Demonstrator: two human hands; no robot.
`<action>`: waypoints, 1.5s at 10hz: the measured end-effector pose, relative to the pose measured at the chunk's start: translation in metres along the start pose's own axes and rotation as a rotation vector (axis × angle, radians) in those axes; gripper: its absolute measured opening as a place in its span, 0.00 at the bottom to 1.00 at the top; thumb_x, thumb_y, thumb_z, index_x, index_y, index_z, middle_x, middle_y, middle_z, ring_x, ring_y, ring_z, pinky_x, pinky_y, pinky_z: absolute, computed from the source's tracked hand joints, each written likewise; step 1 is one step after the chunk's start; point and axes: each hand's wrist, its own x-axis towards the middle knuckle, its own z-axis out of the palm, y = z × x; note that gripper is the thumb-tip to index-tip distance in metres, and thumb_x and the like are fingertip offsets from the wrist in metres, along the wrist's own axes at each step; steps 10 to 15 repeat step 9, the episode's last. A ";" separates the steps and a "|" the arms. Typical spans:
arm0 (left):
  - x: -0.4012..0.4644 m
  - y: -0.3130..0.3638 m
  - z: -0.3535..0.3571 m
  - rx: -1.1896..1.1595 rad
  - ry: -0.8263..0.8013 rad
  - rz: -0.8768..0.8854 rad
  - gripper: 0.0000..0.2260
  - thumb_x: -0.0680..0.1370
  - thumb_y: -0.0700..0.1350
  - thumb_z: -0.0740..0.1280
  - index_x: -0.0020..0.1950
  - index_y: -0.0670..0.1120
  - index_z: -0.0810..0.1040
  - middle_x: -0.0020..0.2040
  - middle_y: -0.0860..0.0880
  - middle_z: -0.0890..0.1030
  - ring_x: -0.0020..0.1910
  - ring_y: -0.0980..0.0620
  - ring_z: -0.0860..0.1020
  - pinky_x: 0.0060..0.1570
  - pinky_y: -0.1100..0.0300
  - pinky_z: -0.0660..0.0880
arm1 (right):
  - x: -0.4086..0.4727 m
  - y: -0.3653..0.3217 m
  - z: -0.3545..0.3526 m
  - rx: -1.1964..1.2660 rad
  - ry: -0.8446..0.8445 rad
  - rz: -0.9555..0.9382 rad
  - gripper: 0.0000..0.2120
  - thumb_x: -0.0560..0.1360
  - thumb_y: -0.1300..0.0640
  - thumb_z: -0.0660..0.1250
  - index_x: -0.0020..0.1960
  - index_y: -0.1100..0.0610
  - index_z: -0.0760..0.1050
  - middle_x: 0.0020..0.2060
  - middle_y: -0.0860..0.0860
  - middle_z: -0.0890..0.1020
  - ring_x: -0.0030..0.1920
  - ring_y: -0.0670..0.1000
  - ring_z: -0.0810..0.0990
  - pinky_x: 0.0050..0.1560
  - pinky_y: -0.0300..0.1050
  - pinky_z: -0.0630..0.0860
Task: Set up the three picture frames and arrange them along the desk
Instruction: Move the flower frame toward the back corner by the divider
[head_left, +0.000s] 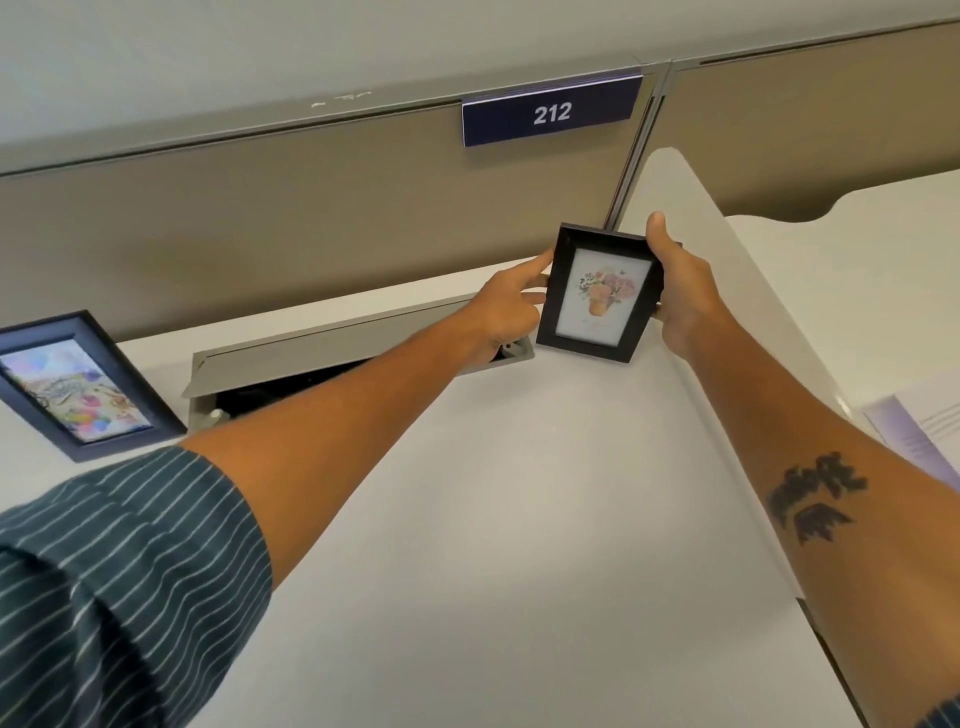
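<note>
Head view shows the black frame (597, 293) with a flower print held upright at the back right of the counter (519, 519), its lower edge at or just above the surface; I cannot tell which. The right hand (680, 291) wraps its right side, thumb over the top corner. The left hand (506, 306) only steadies the left edge with two fingertips, otherwise loosely open. Judging by looks, the frame is light and rigid, with a glazed front that could crack, so the moulding sides are the safe hold. Just left lies an open cable tray (332, 358), a gap to avoid. A blue frame (78, 384) stands well apart, far left. The partition wall (311, 223) is close behind; the counter edge and papers (924, 426) lie right. Free room is toward the viewer.
</note>
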 end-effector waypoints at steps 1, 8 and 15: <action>0.002 -0.003 -0.001 -0.035 -0.005 -0.018 0.45 0.75 0.18 0.58 0.83 0.56 0.61 0.76 0.47 0.73 0.75 0.47 0.72 0.55 0.56 0.79 | 0.005 0.004 0.002 -0.004 -0.007 -0.004 0.29 0.83 0.32 0.64 0.69 0.54 0.79 0.61 0.54 0.87 0.64 0.54 0.84 0.74 0.60 0.75; -0.013 -0.033 -0.002 0.144 0.192 0.019 0.27 0.84 0.46 0.67 0.82 0.49 0.64 0.79 0.49 0.69 0.74 0.49 0.70 0.58 0.65 0.72 | -0.003 0.024 0.005 -0.172 0.088 -0.049 0.50 0.74 0.19 0.53 0.85 0.51 0.60 0.79 0.54 0.74 0.79 0.60 0.72 0.80 0.64 0.66; -0.040 -0.051 -0.005 0.254 0.323 0.037 0.27 0.84 0.52 0.65 0.82 0.47 0.64 0.80 0.47 0.68 0.77 0.47 0.67 0.70 0.55 0.67 | -0.017 0.046 -0.003 -0.307 0.205 -0.115 0.46 0.80 0.24 0.51 0.86 0.53 0.57 0.81 0.57 0.72 0.80 0.62 0.71 0.77 0.60 0.68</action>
